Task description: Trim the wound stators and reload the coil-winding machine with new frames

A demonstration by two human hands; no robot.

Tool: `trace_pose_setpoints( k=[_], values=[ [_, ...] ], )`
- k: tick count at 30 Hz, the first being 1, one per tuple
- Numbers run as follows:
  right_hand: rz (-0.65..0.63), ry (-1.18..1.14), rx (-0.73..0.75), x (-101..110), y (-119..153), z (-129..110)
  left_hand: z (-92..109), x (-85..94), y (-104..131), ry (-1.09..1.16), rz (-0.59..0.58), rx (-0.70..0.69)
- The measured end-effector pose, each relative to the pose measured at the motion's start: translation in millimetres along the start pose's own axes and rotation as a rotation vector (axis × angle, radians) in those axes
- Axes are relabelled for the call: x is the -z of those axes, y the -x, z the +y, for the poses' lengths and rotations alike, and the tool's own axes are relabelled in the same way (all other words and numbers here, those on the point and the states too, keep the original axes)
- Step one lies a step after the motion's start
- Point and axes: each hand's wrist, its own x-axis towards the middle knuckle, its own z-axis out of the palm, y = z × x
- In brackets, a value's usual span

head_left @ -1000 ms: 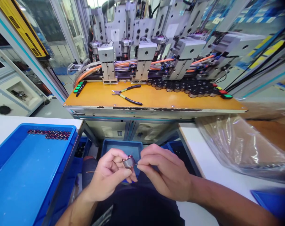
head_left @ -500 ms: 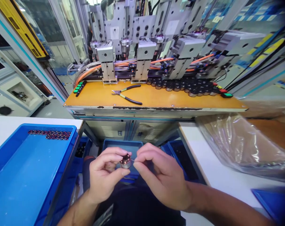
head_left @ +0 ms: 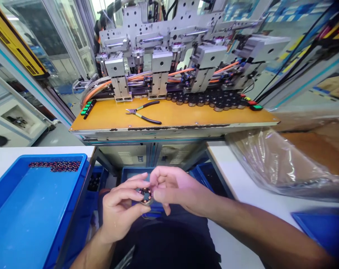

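Note:
A small round metal part with copper windings (head_left: pixel 146 195) sits between the fingers and thumb of my left hand (head_left: pixel 121 209), its wound face turned up. My right hand (head_left: pixel 177 188) is at the right side of this part, thumb and index finger bent together against its edge. Whether a wire is pinched there is too small to tell. Both hands are above my lap, in front of the orange bench top (head_left: pixel 108 116). Pliers with black and green handles (head_left: pixel 147 116) lie spread on that bench.
Clamping machine units (head_left: pixel 161 71) stand behind the bench. Several black cylindrical parts (head_left: pixel 214 100) are at its back right. At left, a blue tray (head_left: pixel 26 209) holds rows of small wound parts (head_left: pixel 65 166). Clear plastic sheeting (head_left: pixel 273 164) covers the right side.
My right hand has turned and closed in on the wound part, and its fingers have curled behind it. The part is tilted more toward the camera. The whole view has shifted slightly.

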Motion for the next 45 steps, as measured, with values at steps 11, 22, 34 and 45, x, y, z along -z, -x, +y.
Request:
trace_pose_setpoints(
  k=[11, 22, 34, 45],
  values=[
    [-0.122, 0.095, 0.105, -0.4, 2.1, 16.9, 0.1, -4.4, -0.5, 0.047, 0.005, 0.052],
    [0.264, 0.614, 0.819, 4.6, 0.8, 24.2, -26.5, -1.4, -4.5, -0.062, 0.499, 0.349],
    [0.433, 1.647, 1.458, 21.9, -3.3, 33.8, 14.4, -20.9, 2.9, -0.542, 0.095, 0.128],
    [0.341, 1.015, 1.055, 0.2, 1.7, 29.5, 12.9, -11.1, -2.0, -0.602, 0.007, -0.041]
  ],
)
